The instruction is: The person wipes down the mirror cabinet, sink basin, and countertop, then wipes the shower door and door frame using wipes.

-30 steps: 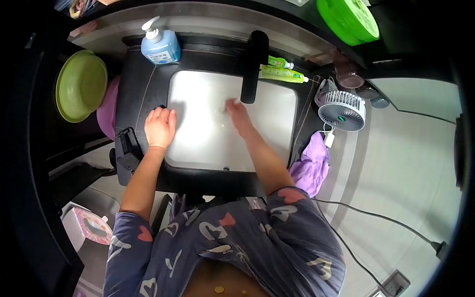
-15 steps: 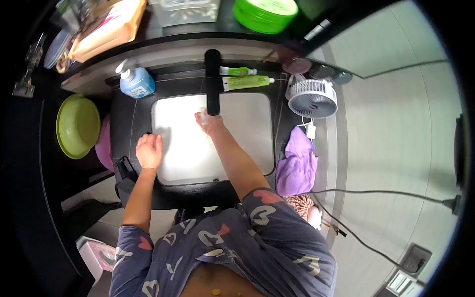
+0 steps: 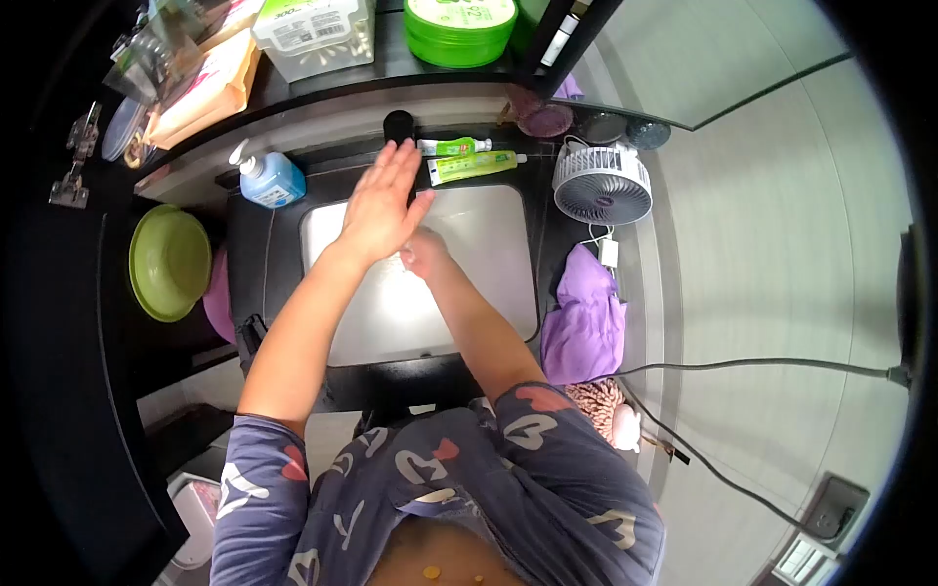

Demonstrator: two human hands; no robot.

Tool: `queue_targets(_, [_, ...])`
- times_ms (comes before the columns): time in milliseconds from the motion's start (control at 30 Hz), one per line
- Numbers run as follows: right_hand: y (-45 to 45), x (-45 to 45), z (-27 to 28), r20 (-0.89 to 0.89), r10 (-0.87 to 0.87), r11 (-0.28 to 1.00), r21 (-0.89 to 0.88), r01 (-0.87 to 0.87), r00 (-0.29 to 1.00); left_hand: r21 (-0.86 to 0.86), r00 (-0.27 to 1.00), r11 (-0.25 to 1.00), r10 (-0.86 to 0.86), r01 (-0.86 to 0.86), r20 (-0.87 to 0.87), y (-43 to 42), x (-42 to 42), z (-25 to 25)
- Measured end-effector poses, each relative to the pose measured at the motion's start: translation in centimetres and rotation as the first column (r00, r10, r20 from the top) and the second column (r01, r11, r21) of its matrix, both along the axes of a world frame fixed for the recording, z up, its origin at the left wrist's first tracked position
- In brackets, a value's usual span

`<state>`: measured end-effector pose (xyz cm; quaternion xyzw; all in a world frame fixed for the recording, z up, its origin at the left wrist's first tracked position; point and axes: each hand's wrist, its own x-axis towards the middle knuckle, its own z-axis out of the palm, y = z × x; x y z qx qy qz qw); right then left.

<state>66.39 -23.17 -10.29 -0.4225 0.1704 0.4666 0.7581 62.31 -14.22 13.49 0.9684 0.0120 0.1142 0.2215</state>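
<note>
My left hand (image 3: 383,207) is over the black faucet (image 3: 399,126), its fingers stretched out and pointing up, hiding most of the spout. Just below and to the right, my right hand (image 3: 423,252) is over the white sink (image 3: 469,283), under the spout. Its fingers are partly hidden and blurred, and whether they hold anything cannot be made out. Two green tubes, one (image 3: 454,146) behind the other (image 3: 476,167), lie right of the faucet. A blue pump bottle (image 3: 272,180) stands at the sink's back left.
A small fan (image 3: 602,186) and a purple cloth (image 3: 584,322) are at the right. Green basin (image 3: 170,263) hangs at the left. A shelf above holds a green round tub (image 3: 459,31) and a clear box (image 3: 315,37). A cable (image 3: 743,365) runs right.
My left hand has risen from the sink's left edge to the faucet, fingers spread out. My right hand remains beneath the spout. The camera view has shifted.
</note>
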Motion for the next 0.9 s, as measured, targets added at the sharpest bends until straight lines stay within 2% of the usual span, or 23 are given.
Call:
queue_targets(33, [-1.2,-0.7,0.9,-0.029,-0.028,0.999,-0.028,0.027,0.999,0.029,0.998,0.999,-0.040,0.042,-0.053,-0.1,-0.7,-0.3])
queue_targets(67, [-2.6,-1.6,1.8,-0.060,-0.073,0.996,-0.057,0.069,0.996,-0.045,0.999,0.998,-0.037,0.036,-0.017,-0.2,-1.3,-0.6])
queue_targets(100, [-3.9,-2.5,2.9,-0.090,-0.113,0.991,-0.077,0.106,0.989,-0.039,1.000,0.999,-0.022,0.021,-0.021,-0.4,-2.0,-0.6])
queue_targets(167, [-6.0,-4.1,4.4,-0.108,-0.129,0.983,-0.144,0.113,0.986,-0.279,0.996,0.957,0.086,-0.083,-0.001,-0.9,-3.4,-0.4])
queue_targets(200, [-6.9,-4.6,4.8,-0.115,-0.096,0.979,-0.193,0.073,0.989,-0.289,0.989,0.952,0.125,-0.098,0.078,-1.2,-4.6,-1.4])
queue_targets(233, [-7.9,-5.1,5.2,-0.125,-0.063,0.970,-0.240,0.031,0.990,-0.294,0.981,0.945,0.173,-0.141,0.085,-1.7,-6.3,-2.1])
queue_targets(300, [-9.3,-5.6,3.1,-0.101,-0.069,0.952,-0.304,0.035,0.992,-0.443,0.975,0.875,0.220,-0.193,0.009,-2.2,-10.5,-2.6])
queue_targets(367, [-11.5,-6.0,2.7,-0.138,-0.093,0.975,-0.214,0.062,0.986,-0.514,0.960,0.814,0.269,-0.271,-0.079,-2.6,-15.3,-2.8])
queue_targets(467, [-12.5,-6.0,1.6,-0.104,-0.153,0.944,-0.311,0.113,0.983,-0.510,0.914,0.763,0.382,-0.397,-0.138,-2.4,-23.2,-3.3])
queue_targets(500, [-13.1,-5.8,1.9,-0.111,-0.156,0.944,-0.310,0.115,0.982,-0.539,0.888,0.714,0.426,-0.448,-0.174,-1.9,-26.1,-3.9])
queue_targets(533, [-13.6,-5.3,1.1,-0.084,-0.085,0.939,-0.340,0.051,0.993,-0.567,0.860,0.660,0.466,-0.493,-0.206,-1.3,-28.7,-4.2])
queue_targets(567, [-13.9,-4.9,-0.1,-0.057,-0.011,0.928,-0.372,-0.011,0.998,-0.684,0.783,0.487,0.587,-0.543,-0.204,-0.8,-31.1,-4.0])
queue_targets(600, [-13.9,-4.8,-0.7,-0.023,0.006,0.927,-0.375,-0.014,1.000,-0.820,0.686,0.189,0.664,-0.540,-0.299,-0.1,-33.4,-2.3])
queue_targets(633, [-13.6,-4.6,-1.1,0.012,0.026,0.927,-0.374,-0.019,1.000,-0.865,0.571,0.040,0.766,-0.501,-0.296,1.0,-36.2,-1.7])
queue_targets(667, [-13.7,-3.8,-2.6,0.086,0.222,0.896,-0.411,-0.169,0.971,-0.923,0.462,-0.115,0.839,-0.366,-0.288,1.9,-38.5,0.0])
queue_targets(700, [-13.0,-3.6,-3.0,0.127,0.348,0.866,-0.424,-0.266,0.929,-0.974,0.398,-0.176,0.891,-0.145,-0.220,2.9,-41.2,1.4])
queue_targets(733, [-12.2,-3.5,-3.3,0.173,0.463,0.826,-0.441,-0.352,0.869,-0.985,0.330,-0.163,0.934,0.058,-0.135,3.0,-43.3,4.0])
queue_targets(767, [-11.1,-3.6,-2.2,0.172,0.387,0.835,-0.482,-0.265,0.906,-0.970,0.227,-0.132,0.970,0.206,-0.083,2.7,-44.4,7.0])
queue_targets(833, [-9.6,-4.1,-0.3,0.192,0.214,0.830,-0.553,-0.075,0.958,-0.930,0.017,-0.041,0.999,0.366,-0.037,3.1,-47.3,8.9])
queue_targets(867, [-9.2,-3.3,-1.0,0.216,0.361,0.795,-0.581,-0.178,0.907,-0.902,0.109,-0.062,0.994,0.427,-0.017,2.0,-47.8,9.3])
queue_targets(900, [-9.4,-1.8,-3.1,0.283,0.596,0.694,-0.652,-0.305,0.752,-0.873,0.199,-0.081,0.980,0.480,0.019,1.4,-47.3,9.9])
